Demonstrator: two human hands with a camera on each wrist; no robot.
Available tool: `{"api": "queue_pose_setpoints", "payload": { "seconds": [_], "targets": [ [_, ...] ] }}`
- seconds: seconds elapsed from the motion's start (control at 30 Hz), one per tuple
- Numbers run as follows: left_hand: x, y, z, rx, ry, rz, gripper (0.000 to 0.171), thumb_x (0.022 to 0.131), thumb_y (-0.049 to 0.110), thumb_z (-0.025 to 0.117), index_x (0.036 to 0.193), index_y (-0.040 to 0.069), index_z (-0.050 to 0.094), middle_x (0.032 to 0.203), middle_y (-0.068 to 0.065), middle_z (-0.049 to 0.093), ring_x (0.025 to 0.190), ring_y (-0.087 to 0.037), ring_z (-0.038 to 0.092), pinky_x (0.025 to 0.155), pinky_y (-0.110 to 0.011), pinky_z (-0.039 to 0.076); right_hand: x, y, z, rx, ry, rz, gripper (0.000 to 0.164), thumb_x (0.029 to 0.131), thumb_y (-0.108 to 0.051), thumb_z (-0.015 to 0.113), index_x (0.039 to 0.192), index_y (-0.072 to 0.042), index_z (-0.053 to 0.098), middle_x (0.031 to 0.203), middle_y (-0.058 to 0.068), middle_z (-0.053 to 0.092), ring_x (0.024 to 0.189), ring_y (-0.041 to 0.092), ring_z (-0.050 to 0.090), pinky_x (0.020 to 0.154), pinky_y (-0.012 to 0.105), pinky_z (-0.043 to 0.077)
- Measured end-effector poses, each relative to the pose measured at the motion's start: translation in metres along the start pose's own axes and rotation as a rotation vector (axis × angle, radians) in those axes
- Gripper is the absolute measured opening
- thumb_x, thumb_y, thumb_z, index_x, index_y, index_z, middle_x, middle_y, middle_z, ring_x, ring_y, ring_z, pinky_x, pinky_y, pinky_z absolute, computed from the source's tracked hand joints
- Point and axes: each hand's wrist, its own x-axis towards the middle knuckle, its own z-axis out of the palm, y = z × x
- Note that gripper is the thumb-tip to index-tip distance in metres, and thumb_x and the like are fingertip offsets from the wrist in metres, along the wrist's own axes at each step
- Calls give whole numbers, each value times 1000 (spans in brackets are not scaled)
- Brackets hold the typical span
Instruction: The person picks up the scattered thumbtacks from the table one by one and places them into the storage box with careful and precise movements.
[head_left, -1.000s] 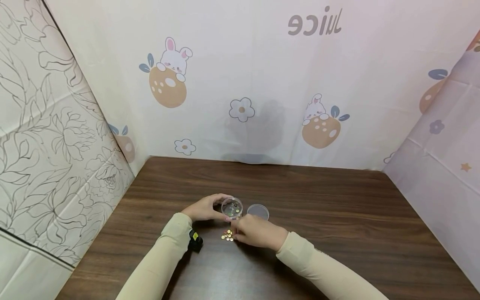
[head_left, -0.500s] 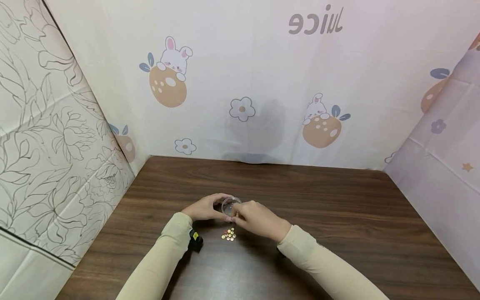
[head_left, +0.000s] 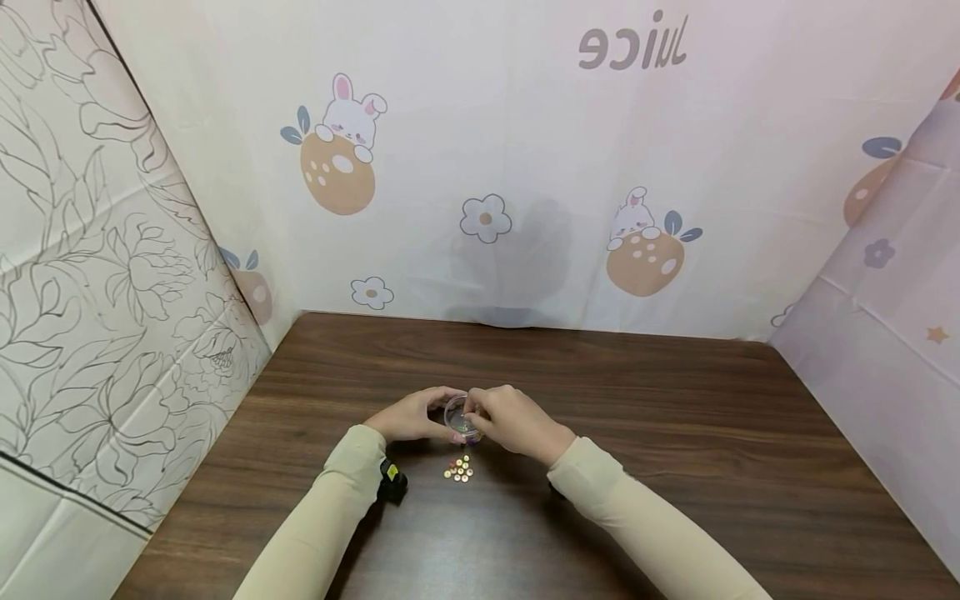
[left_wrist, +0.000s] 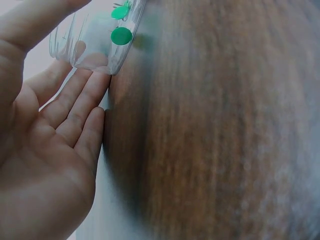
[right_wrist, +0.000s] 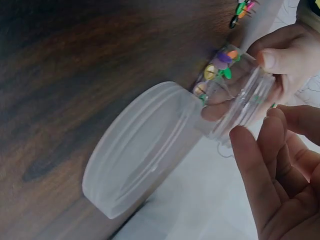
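My left hand (head_left: 408,417) holds a small clear plastic jar (right_wrist: 240,95) on the table, thumb on one side and fingers on the other. Colourful flat-headed thumbtacks (right_wrist: 219,65) lie at the jar's bottom; green ones (left_wrist: 121,36) show through its wall in the left wrist view. At the jar's open mouth, my right hand (head_left: 517,423) pinches a tiny green thumbtack (right_wrist: 273,105) between thumb and fingertip, mostly covered by the fingers. Just in front of the jar lies a small pile of gold-looking thumbtacks (head_left: 458,469).
A round translucent lid (right_wrist: 142,150) lies beside the jar; my right hand hides it in the head view. A black wrist device (head_left: 392,482) is on my left wrist. The brown wooden table (head_left: 675,433) meets patterned cloth walls (head_left: 420,250) behind and at both sides.
My right hand has risen from the thumbtack pile to the jar's mouth, covering the lid in the head view. My left hand and the jar stay put.
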Motion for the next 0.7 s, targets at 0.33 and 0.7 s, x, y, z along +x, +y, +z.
{"api": "queue_pose_setpoints", "payload": {
  "seconds": [0.33,0.7],
  "targets": [
    [11,-28,4,26,20,-16,68,73,34,79,132,25,47,125,4,55,113,-13,50,98,-46,41,4,7,5,-1,-22,39,8,92,-17,58,92,-13,64,67,-8,61,48,0,49,47,22,46],
    [9,-22,3,29,9,-17,68,75,30,78,135,23,45,130,-1,52,113,-16,49,97,-48,41,1,6,6,-7,-13,29,13,92,-17,56,99,-12,65,67,-7,61,48,1,47,45,20,43]
  ]
}}
